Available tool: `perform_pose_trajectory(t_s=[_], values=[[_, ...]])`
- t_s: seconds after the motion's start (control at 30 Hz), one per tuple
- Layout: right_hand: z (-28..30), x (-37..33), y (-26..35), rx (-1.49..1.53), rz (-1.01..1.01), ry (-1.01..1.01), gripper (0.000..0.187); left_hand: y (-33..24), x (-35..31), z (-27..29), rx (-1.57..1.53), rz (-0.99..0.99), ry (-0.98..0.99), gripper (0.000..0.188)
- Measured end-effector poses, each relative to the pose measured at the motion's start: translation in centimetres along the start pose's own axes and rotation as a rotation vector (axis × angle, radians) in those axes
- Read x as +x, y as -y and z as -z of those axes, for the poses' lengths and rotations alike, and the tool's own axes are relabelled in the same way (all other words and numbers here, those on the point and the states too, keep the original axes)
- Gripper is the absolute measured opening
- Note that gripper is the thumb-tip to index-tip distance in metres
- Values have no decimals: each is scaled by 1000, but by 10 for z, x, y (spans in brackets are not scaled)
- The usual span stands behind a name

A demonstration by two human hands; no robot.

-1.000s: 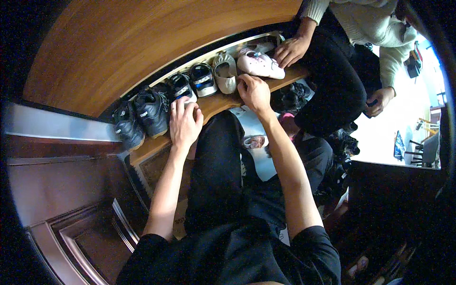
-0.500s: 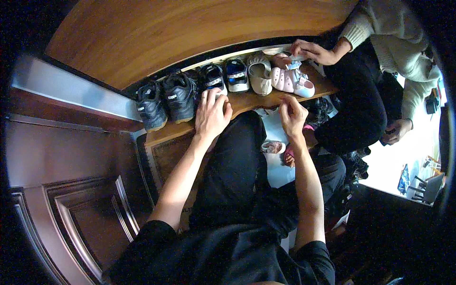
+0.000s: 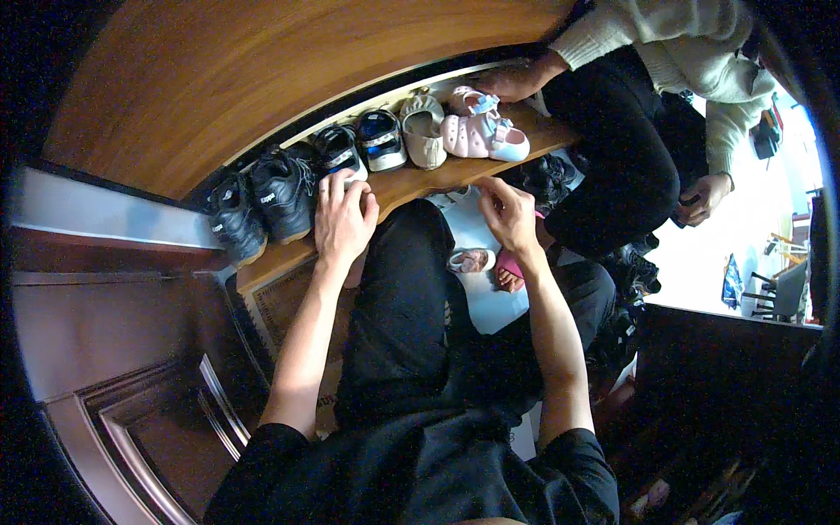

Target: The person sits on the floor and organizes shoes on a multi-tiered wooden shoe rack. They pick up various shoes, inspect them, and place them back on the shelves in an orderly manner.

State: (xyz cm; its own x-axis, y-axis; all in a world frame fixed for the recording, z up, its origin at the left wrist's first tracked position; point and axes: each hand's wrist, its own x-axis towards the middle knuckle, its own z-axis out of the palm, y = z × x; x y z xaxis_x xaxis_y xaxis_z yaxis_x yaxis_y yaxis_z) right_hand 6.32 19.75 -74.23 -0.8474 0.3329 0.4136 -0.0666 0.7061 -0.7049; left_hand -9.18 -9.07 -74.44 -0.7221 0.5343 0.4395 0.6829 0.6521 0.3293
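My left hand (image 3: 344, 219) is at the shelf's front edge, its fingers bent against the near end of a black-and-white shoe (image 3: 339, 150) and the thumb held apart. My right hand (image 3: 509, 214) hovers in front of the shelf, fingers curled toward the thumb, nothing visible in them. A row of shoes stands on the wooden shelf (image 3: 411, 188): black sneakers (image 3: 282, 194) at the left, a dark shoe with blue inside (image 3: 381, 140), a beige slip-on (image 3: 423, 131), and pink clogs (image 3: 484, 136) with blue bows. Another person's hand (image 3: 514, 83) is at the rear clog, fingers partly hidden.
The other person's black-clad knee (image 3: 612, 149) is close on the right. Below the shelf are dark shoes (image 3: 544, 179), a small pale shoe (image 3: 471, 260) and a foot in a pink sandal (image 3: 509, 273). A brown panelled door (image 3: 131, 350) stands at my left.
My view has shifted, so the shelf appears further left. The other person's hand has lowered behind the pink clogs. My left hand stays at the same shoe; my right remains before the shelf.
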Motion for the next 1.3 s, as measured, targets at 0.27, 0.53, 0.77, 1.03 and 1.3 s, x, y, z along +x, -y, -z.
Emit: perform_pose_trajectory(t_s=[0.27,0.53,0.77,1.03,1.3], values=[[18,15,15,-199,205,-194,25,0,0,2,5,19,21,17],[38,60,-1,-275,100,94,52,-1,2,3,17,16,33,17],[48,69,6,-410,59,141,46,-2,1,2,19,7,4,17],[39,67,11,-501,138,8,52,-2,1,3,13,11,3,16],[43,87,18,-184,94,137,48,-5,1,4,24,40,22,16]])
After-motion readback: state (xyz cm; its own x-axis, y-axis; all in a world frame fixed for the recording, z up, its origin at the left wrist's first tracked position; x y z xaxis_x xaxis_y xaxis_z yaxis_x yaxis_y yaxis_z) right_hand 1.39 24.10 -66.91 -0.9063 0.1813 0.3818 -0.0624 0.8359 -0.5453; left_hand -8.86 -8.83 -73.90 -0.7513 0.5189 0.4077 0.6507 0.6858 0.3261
